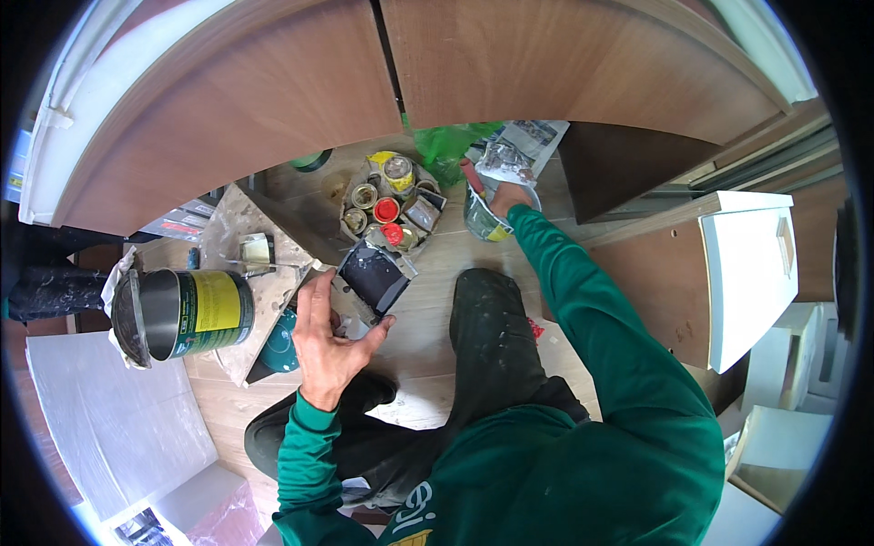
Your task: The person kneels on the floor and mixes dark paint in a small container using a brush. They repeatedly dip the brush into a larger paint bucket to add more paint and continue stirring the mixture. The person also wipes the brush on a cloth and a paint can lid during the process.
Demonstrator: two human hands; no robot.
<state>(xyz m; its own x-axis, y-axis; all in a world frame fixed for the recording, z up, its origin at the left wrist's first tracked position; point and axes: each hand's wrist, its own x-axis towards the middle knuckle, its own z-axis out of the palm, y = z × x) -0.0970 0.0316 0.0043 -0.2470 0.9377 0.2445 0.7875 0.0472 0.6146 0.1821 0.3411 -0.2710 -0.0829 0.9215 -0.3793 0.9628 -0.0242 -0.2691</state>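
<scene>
My left hand (332,359) is closed on a dark, square-sided tray (373,276) with pale spatters, its thumb and fingers at the near edges. Farther off to the right, my right hand (512,197) reaches into the mouth of a bucket (490,221) with a green and yellow label. Its fingers are hidden there. A red handle (472,176) sticks up at the bucket's left rim, and a crumpled, silvery-white wrapping (505,162) lies just beyond the hand. Several small tins, two with red tops, stand in a carton (419,244) behind the tray.
A large open tin (216,312) with a yellow label stands at left on a spattered board (289,264). Brown panels (583,64) arch across the far side. A green bag (448,150) lies below them. A white-edged cabinet piece (748,282) stands right. Another person's dark sleeve (55,287) shows far left.
</scene>
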